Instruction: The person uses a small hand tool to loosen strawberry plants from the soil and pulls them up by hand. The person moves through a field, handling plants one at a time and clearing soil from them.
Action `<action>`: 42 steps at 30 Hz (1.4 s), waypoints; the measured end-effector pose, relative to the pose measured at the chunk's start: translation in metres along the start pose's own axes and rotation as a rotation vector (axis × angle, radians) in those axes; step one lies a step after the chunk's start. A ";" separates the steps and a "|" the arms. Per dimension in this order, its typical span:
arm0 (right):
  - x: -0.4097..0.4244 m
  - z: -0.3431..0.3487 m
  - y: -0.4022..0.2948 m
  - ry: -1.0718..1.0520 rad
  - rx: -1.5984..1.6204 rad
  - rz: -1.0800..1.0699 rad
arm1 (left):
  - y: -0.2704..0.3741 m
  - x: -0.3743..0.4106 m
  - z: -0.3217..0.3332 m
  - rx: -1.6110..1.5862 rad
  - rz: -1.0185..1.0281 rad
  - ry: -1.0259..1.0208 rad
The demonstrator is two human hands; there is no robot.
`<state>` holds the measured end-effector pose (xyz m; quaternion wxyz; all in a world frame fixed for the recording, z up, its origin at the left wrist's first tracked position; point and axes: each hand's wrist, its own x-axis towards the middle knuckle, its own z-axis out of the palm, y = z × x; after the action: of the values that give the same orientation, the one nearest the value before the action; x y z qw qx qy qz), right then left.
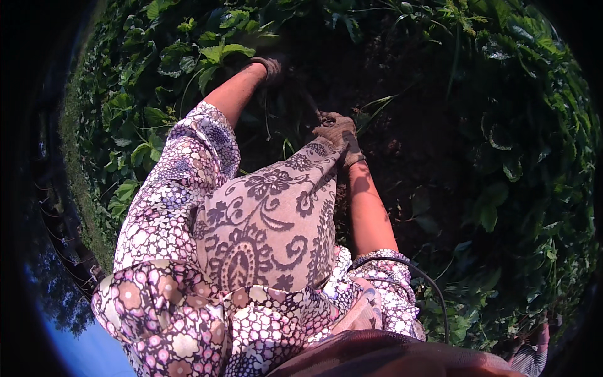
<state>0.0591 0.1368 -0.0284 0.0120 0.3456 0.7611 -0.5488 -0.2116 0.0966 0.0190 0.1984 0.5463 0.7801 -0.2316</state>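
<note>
My right hand, in a soil-stained brown glove, is closed around the gathered end of a patterned beige cloth. A thin dark handle or stick seems to run up and left from its fingers, too dim to name. The cloth spreads from that hand back to my waist, over the floral clothing. Further forward and to the left, my left hand wears a glove too; its fingers fade into shadow at the edge of the leafy plants, so what it holds cannot be told.
Dark soil lies between rows of low leafy plants on both sides. Long grass blades rise beyond my right hand. A black cable loops beside my right sleeve. At the lower right, part of a patterned garment or shoe shows.
</note>
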 end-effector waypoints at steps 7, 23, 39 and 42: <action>-0.047 -0.022 -0.007 0.035 -0.252 0.010 | -0.011 -0.070 0.043 0.183 0.056 -0.008; -0.026 -0.013 -0.053 -0.019 -0.413 -0.231 | -0.063 -0.144 0.059 -0.306 -0.288 0.371; -0.008 -0.003 -0.174 -0.178 -0.751 -0.344 | -0.039 -0.031 0.056 -0.334 -0.074 0.273; -0.004 0.005 -0.147 -0.190 -0.755 -0.277 | -0.030 -0.028 0.051 -0.410 -0.070 0.220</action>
<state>-0.0188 0.1072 0.0924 0.1342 0.1588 0.9438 -0.2569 -0.2278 0.0368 -0.0028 0.2109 0.4892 0.8462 -0.0138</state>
